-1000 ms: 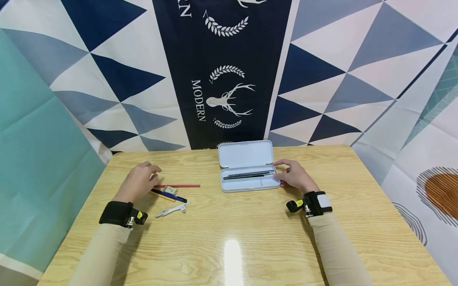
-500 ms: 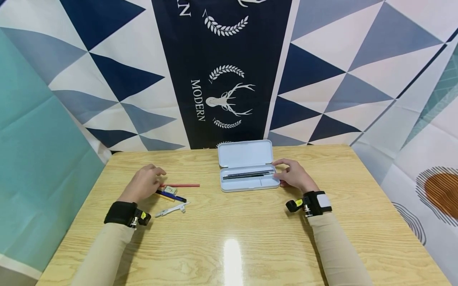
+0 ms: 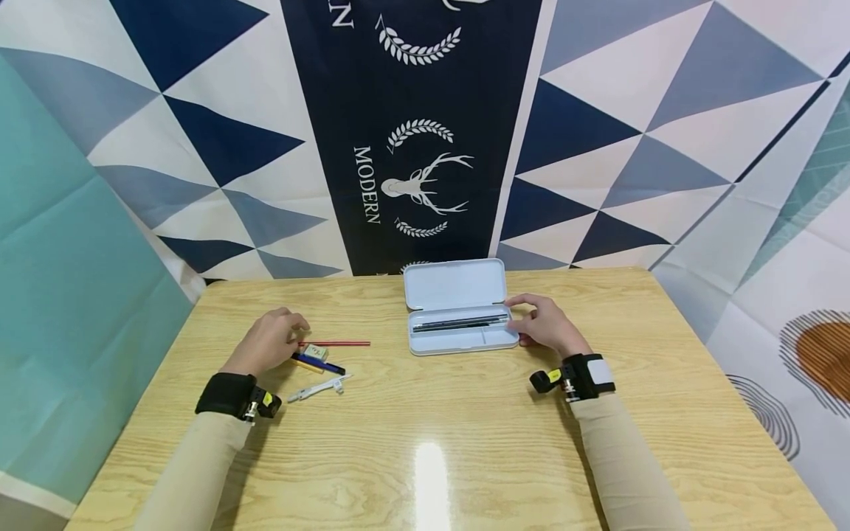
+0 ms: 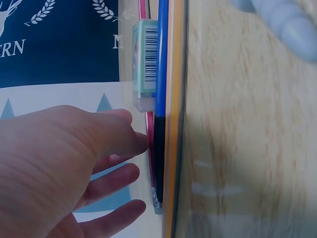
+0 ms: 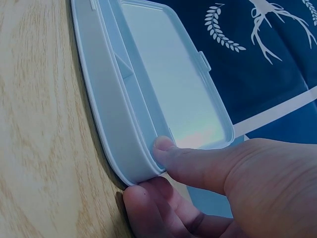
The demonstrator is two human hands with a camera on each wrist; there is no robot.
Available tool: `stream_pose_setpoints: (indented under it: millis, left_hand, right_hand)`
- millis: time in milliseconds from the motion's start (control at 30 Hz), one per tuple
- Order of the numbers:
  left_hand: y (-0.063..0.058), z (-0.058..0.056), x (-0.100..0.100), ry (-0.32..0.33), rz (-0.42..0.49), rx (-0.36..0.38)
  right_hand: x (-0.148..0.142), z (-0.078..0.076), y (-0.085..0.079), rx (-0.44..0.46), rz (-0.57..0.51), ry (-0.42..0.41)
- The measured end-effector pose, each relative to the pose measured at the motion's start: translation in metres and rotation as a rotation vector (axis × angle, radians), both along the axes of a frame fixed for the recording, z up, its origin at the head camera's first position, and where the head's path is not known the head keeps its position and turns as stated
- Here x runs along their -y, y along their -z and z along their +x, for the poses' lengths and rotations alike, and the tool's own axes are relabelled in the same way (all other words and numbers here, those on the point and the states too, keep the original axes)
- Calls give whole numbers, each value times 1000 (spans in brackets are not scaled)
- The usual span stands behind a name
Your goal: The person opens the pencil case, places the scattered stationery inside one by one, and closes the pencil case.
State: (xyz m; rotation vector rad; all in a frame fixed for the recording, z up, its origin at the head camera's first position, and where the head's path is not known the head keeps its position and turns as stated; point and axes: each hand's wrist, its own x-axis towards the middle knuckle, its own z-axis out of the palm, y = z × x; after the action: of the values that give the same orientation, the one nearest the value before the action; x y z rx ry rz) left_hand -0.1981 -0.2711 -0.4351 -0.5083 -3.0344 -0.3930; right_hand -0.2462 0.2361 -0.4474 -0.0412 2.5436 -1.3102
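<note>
My left hand (image 3: 265,341) is low over the table beside a red pencil (image 3: 339,343), its fingers loosely bent. In the left wrist view the thumb tip meets or nearly meets that pencil near its eraser end; no grip on it shows. A blue-and-black pen (image 4: 161,74), a boxed eraser (image 4: 145,57) and a yellow pencil (image 4: 174,99) lie close by. My right hand (image 3: 547,326) grips the right end of an open light-blue pencil case (image 3: 465,346), thumb inside the wall and fingers outside. Dark pencils (image 3: 458,324) lie in the case.
A pale grey drawing compass (image 3: 319,389) lies on the wooden table (image 3: 372,457), nearer me than the pencils. The lid (image 3: 455,284) of the case leans back near the patterned wall cloth (image 3: 432,184) behind the table.
My left hand has moved slightly right, toward the red pencil's end, then almost stopped. The right hand and the pencil case have stayed put.
</note>
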Motion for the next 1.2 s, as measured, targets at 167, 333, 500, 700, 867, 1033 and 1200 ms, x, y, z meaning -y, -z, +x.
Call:
stream_pose_setpoints:
  millis: [167, 333, 500, 700, 867, 1033, 1200]
  left_hand:
    - [2, 0, -1, -3, 5, 6]
    - [3, 0, -2, -8, 15, 18]
    - [7, -2, -3, -14, 16, 11]
    - [10, -2, -4, -25, 6, 5]
    - [9, -3, -4, -18, 0, 7]
    - [9, -3, -4, -22, -4, 12]
    - [10, -3, -3, -15, 1, 5]
  right_hand:
    - [0, 0, 0, 2, -10, -9]
    - [0, -1, 1, 6, -17, -3]
    - [-1, -1, 2, -5, -10, -10]
    - [-2, -2, 2, -8, -14, -14]
    - [-2, -2, 1, -6, -13, -15]
    - [-1, -2, 0, -4, -16, -15]
    - [-2, -2, -1, 3, -31, -26]
